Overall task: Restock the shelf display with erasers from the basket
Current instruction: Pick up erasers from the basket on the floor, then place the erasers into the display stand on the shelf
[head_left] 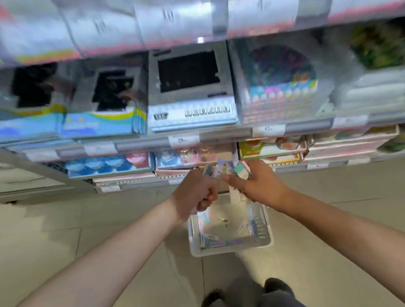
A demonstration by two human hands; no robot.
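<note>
A white plastic basket (194,237) stands on the floor below my hands, with several pastel eraser packs lying along its sides and bottom. My left hand (195,194) is closed in a fist around a few eraser packs (216,169) that stick up from it. My right hand (258,185) holds a teal and pink eraser pack (242,169) against its fingers, right beside the left. Both hands hover in front of the low shelf display (197,158), which holds boxes of small colourful items. The whole view is motion-blurred.
Higher shelves carry notebooks and stationery packs (189,88) behind price-tag rails (183,139). A grey shelf end panel (22,174) is at the left. Tiled floor (57,239) spreads around the basket, and my dark shoes (276,286) are at the bottom.
</note>
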